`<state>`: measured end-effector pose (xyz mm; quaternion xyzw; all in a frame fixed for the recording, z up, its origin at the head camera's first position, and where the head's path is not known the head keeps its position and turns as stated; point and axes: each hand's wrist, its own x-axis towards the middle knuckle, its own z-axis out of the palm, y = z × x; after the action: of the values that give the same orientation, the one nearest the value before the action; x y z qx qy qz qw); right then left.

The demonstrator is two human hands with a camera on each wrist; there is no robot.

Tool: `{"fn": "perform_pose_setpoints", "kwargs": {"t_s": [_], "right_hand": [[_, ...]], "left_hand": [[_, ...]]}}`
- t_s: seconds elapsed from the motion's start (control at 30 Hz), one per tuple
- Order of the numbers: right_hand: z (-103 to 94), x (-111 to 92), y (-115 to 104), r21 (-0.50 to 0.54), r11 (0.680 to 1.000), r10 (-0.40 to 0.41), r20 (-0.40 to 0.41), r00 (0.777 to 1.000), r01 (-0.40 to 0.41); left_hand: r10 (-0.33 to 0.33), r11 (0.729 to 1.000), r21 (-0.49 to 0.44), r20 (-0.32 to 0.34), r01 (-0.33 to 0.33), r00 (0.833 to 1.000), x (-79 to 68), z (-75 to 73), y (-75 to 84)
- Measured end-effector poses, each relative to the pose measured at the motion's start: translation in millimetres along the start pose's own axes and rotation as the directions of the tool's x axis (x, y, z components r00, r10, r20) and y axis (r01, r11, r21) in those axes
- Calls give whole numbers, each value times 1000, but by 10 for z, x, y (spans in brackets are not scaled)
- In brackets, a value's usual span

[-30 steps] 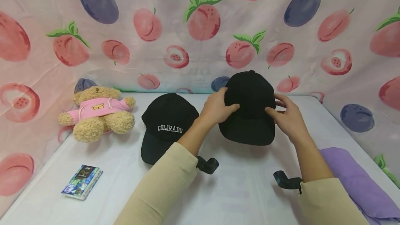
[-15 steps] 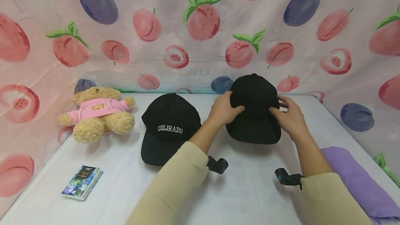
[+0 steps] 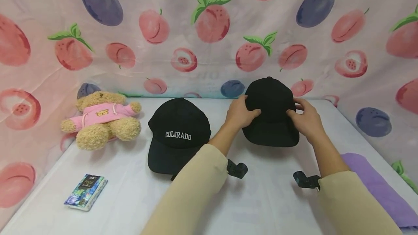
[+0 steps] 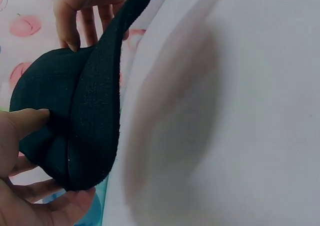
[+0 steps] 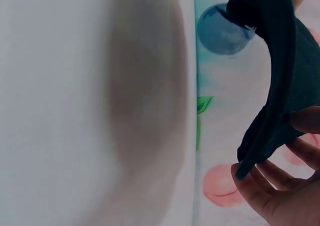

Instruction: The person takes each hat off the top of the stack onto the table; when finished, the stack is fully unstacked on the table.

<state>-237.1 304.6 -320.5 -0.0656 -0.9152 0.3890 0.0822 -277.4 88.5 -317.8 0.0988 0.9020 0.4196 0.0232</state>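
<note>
A plain black baseball cap (image 3: 271, 108) is held up over the far right of the white table, its brim toward me. My left hand (image 3: 240, 113) grips its left side, thumb on the front of the crown and fingers behind. On the opposite side my right hand (image 3: 305, 119) pinches it the same way. Both wrist views show a gap between the brim and the table, with a shadow below. Left of it, a second black cap (image 3: 177, 122) lettered COLORADO rests on the table, its brim partly hidden by my left sleeve.
A teddy bear (image 3: 102, 115) in a pink top lies at the back left of the table (image 3: 130, 198). Toward the front left is a small blue patterned tissue pack (image 3: 86, 192). Folded purple cloth (image 3: 375, 188) lies along the right edge. A fruit-print curtain (image 3: 209, 71) stands behind.
Both hands have carried the plain cap to the right, away from the COLORADO cap, and its brim sits slightly higher in view. The other things stay in place.
</note>
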Motion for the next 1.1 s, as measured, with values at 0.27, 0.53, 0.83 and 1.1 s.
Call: {"fn": "perform_pose_setpoints", "kwargs": {"t_s": [0.27, 0.53, 0.83, 1.1], "right_hand": [[-33, 36, 170, 14, 1000, 18, 3, 1000, -18], [-151, 103, 232, -73, 997, 10, 20, 1000, -9], [-253, 184, 276, -59, 998, 3, 86, 996, 2], [-318, 222, 400, -51, 999, 19, 98, 995, -14]], "left_hand": [[-32, 999, -24, 23, 32, 999, 36, 145, 21], [-45, 999, -19, 25, 45, 999, 23, 273, 81], [-53, 999, 3, 16, 53, 998, 32, 395, 96], [-26, 999, 33, 25, 25, 999, 59, 529, 136]]}}
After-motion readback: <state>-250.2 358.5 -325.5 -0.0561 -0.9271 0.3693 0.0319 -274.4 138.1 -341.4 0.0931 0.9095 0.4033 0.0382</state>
